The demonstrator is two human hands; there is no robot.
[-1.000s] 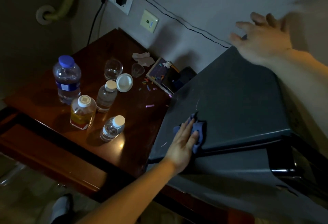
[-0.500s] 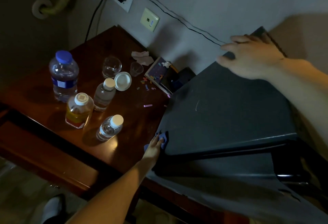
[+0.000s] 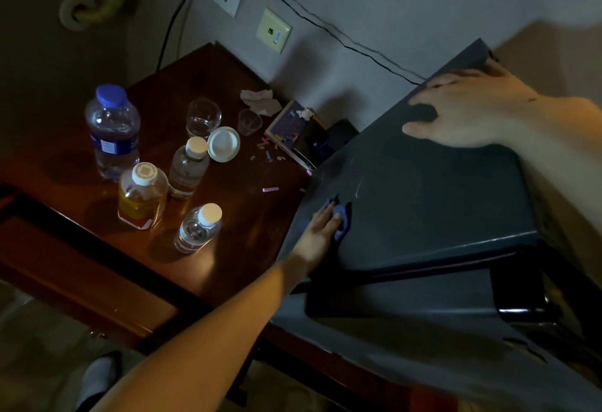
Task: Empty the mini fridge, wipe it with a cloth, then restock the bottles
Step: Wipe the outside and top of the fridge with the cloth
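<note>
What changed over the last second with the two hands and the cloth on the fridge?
The left hand swept the blue cloth to the fridge top's left edge and back onto it, pressing it flat throughout. The right hand came down from the air onto the fridge's back corner. The four bottles on the table stayed put.

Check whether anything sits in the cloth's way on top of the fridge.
Nothing visible does. The left hand presses the blue cloth flat on the mini fridge near its left edge, and the dark top beyond it is bare. Only the right hand rests there, at the far back corner.
</note>
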